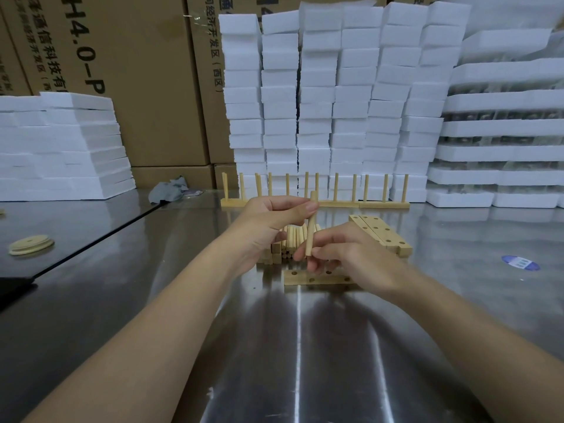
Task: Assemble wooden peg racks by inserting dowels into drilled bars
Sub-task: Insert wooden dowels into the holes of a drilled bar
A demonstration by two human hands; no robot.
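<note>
While the left hand [268, 215] pinches the top of a single dowel [310, 230] between thumb and fingertips, the loose dowels [291, 239] lie heaped just behind it on the bench [305, 346]. The held dowel stands nearly upright, its long axis leaning slightly so the top sits a little right of the bottom. Directly under its lower tip lies the drilled bar [297, 279], flat on the bench with its long axis running left to right across the person's front, holes facing up. The tip hangs just above the bar's left half and sits in no hole yet. The right hand [357, 254] pinches the dowel's lower end and is the nearer to the bar, so it likely steers the tip straight down while the left pushes from above. Further right, more drilled bars [381, 233] are stacked at an angle
</note>
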